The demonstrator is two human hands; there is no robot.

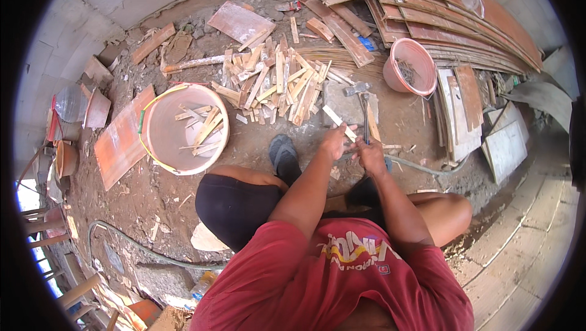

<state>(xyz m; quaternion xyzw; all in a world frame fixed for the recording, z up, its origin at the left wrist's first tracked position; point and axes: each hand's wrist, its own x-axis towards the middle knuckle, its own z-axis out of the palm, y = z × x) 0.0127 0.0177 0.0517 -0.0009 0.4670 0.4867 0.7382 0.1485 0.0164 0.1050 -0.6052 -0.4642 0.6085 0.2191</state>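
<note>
My left hand (334, 142) is closed around a short pale wood strip (332, 115), which slants up and to the left. My right hand (370, 156) grips the handle of a hammer (365, 110) close beside it. The hammer's metal head points away from me, over a flat grey slab (349, 110) between my feet and the wood heap. The strip's lower end lies near the fingers of my right hand; whether they touch it I cannot tell. Beyond my left hand lies a loose heap of short wood strips (278, 81).
At the left stands a large pale bucket (154, 125) with a yellow handle, holding some strips. A smaller pink bucket (397, 81) at the right holds thin metal pieces, possibly nails. Stacked boards (455, 26) fill the far right. A hose (421, 169) crosses the dirt floor.
</note>
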